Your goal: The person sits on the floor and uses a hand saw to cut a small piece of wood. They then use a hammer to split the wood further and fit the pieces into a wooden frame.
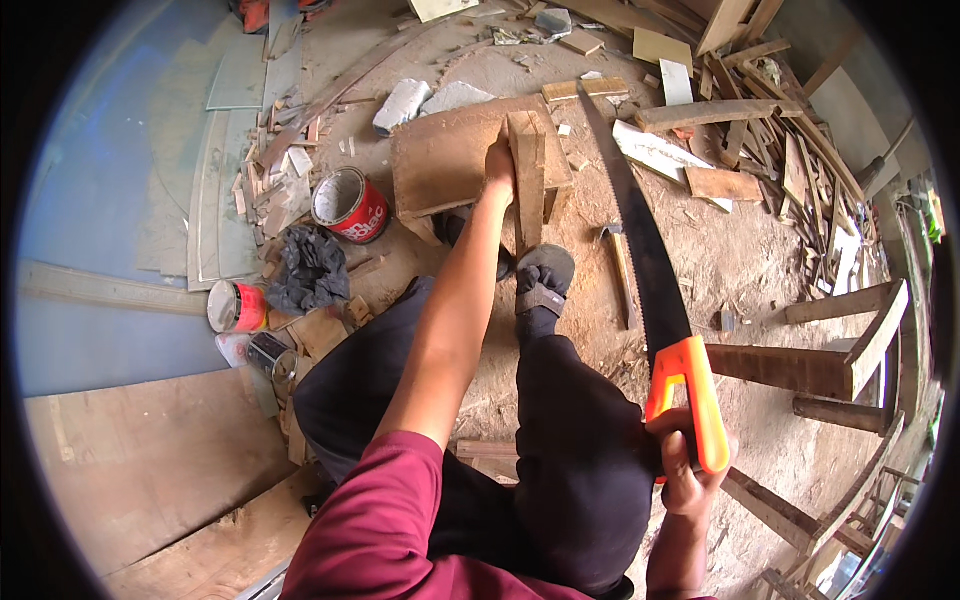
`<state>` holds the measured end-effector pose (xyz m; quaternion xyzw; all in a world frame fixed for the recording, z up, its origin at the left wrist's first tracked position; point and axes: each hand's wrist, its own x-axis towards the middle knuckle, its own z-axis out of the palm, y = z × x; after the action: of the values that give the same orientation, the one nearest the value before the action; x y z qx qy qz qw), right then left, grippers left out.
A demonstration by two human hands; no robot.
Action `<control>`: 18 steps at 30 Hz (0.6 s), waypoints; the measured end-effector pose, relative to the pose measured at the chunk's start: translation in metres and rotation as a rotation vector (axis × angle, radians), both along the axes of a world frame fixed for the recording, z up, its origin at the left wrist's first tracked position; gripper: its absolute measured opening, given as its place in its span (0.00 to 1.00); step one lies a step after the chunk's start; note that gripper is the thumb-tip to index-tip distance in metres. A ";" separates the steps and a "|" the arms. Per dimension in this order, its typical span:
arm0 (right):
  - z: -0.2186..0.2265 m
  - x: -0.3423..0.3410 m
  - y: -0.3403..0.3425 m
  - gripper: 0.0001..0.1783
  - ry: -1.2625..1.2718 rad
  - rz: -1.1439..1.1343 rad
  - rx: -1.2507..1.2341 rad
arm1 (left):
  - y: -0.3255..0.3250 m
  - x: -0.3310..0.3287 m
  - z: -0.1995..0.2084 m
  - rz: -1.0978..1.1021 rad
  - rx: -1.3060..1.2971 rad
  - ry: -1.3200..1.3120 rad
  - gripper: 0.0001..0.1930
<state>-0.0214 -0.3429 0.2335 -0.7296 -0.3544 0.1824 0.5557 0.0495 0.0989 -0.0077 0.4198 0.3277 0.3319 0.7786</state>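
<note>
In my right hand [688, 470] is a handsaw [640, 240], my fingers wrapped through its orange handle. Its long dark blade points away from me, toothed edge to the left, apart from any wood. My left hand [498, 168] is closed on the side of a wooden beam [527, 175]; its fingertips are partly hidden. That beam rests on a low wooden stool [440, 155], its near end hanging over the front edge by my sandalled foot [546, 272].
A hammer [620, 272] lies on the floor right of my foot. Left stand a red paint can [350, 205], a black plastic bag [308, 268] and more tins. Scrap wood [725, 184] is heaped at the far right. A wooden frame [800, 368] stands near right.
</note>
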 end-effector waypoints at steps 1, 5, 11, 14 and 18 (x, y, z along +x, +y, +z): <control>0.002 0.000 0.005 0.10 -0.002 0.030 -0.005 | 0.001 -0.003 -0.001 -0.008 0.044 0.019 0.38; 0.002 -0.002 0.018 0.09 0.059 0.103 -0.042 | -0.001 -0.010 0.007 0.034 0.187 0.228 0.38; -0.003 -0.025 0.034 0.20 0.140 0.083 -0.085 | -0.007 -0.024 0.034 0.156 0.406 0.010 0.26; -0.012 -0.027 0.031 0.20 0.121 0.017 -0.115 | -0.036 -0.019 0.054 0.165 0.665 -0.101 0.18; -0.007 -0.029 0.026 0.20 0.184 0.022 -0.109 | -0.048 -0.039 0.079 0.222 0.849 -0.044 0.23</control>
<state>-0.0507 -0.3172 0.2265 -0.7349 -0.2995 0.2740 0.5433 0.0108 0.0513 0.0715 0.6576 0.1885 0.5277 0.5036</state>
